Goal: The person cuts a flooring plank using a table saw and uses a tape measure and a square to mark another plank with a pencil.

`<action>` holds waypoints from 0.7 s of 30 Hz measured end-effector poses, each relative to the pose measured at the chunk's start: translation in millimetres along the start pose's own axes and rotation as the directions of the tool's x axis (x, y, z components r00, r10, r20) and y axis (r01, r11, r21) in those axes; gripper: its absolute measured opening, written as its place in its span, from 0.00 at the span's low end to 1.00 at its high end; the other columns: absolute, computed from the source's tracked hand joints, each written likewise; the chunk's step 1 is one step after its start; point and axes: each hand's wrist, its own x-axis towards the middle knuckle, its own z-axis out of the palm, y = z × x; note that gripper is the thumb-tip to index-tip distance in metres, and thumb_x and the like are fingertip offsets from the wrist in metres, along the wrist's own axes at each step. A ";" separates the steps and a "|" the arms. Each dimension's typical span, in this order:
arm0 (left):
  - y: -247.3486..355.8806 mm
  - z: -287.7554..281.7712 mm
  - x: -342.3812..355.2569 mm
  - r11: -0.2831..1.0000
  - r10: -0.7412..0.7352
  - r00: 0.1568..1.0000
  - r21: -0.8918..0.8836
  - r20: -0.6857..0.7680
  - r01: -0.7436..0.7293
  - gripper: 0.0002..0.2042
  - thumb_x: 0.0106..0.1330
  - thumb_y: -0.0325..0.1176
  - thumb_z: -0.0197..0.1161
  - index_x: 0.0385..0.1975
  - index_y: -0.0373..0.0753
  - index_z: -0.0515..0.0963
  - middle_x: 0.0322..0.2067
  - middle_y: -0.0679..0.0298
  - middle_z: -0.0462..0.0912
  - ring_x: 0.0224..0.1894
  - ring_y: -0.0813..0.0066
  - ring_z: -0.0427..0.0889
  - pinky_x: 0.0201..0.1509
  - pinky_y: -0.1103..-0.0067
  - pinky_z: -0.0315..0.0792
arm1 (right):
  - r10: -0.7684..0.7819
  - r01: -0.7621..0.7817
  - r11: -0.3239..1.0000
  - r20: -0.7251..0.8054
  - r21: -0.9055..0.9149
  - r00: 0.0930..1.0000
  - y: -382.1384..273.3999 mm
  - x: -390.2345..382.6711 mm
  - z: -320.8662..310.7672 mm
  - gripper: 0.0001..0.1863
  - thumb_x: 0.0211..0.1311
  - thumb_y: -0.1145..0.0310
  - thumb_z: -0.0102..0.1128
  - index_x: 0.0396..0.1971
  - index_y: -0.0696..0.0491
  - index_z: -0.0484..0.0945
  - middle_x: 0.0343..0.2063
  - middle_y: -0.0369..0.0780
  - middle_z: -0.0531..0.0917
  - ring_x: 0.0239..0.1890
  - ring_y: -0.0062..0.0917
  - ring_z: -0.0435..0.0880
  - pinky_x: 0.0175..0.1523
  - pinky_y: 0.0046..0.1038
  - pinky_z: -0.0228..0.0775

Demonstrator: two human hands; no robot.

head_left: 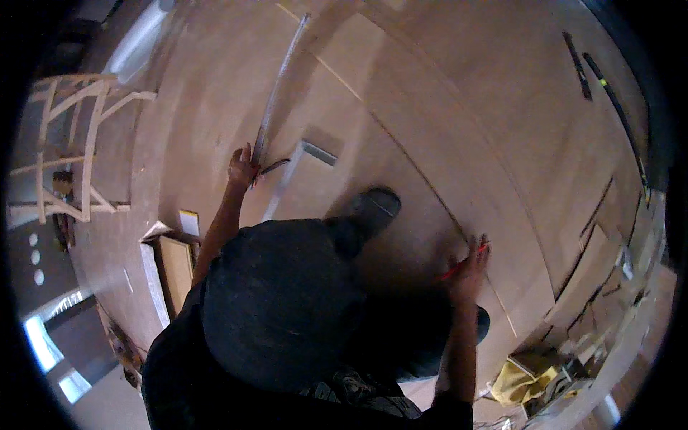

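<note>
A long metal straightedge (279, 86) runs up over brown boards (430, 100). My left hand (242, 165) grips its lower end, with a dark narrow tool (276, 165) beside the fingers. An L-shaped metal square (287, 172) lies just to the right of that hand. My right hand (469, 261) holds a red, thin pencil-like tool (451, 271) over a straight seam or line across the board. My dark-clad knee (283, 294) and shoe (373, 211) are between the hands.
A wooden frame (93, 143) stands at the left, near a shallow box (174, 279). A white roll (140, 39) lies at top left. Dark bars (602, 86) lie at upper right. Offcuts (595, 272) and a yellow bag (519, 380) are at lower right.
</note>
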 end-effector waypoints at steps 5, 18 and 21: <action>-15.3 -27.9 -33.1 0.860 -0.498 0.848 -0.020 0.180 0.510 0.33 0.61 0.53 0.61 0.60 0.37 0.65 0.48 0.43 0.76 0.46 0.56 0.80 0.47 0.63 0.74 | -0.043 0.056 0.996 0.179 -0.071 0.983 26.7 68.7 -9.2 0.36 0.62 0.55 0.58 0.66 0.52 0.58 0.67 0.52 0.58 0.69 0.49 0.52 0.70 0.47 0.47; 145.7 -8.3 -17.4 0.983 0.009 0.905 0.165 0.424 -0.086 0.28 0.57 0.47 0.63 0.54 0.36 0.70 0.48 0.45 0.73 0.49 0.46 0.73 0.53 0.60 0.70 | -0.244 0.254 0.967 0.172 -0.038 0.954 52.4 111.8 -6.7 0.40 0.55 0.62 0.65 0.67 0.49 0.57 0.69 0.48 0.54 0.69 0.47 0.56 0.69 0.47 0.51; 178.4 -6.1 -11.0 0.991 0.048 0.883 0.088 0.467 -0.100 0.25 0.56 0.42 0.64 0.52 0.36 0.71 0.46 0.45 0.73 0.46 0.47 0.76 0.52 0.62 0.72 | -0.162 0.170 0.985 0.189 -0.027 0.968 39.4 114.1 -11.8 0.39 0.53 0.67 0.65 0.66 0.50 0.59 0.67 0.47 0.58 0.67 0.47 0.59 0.68 0.44 0.54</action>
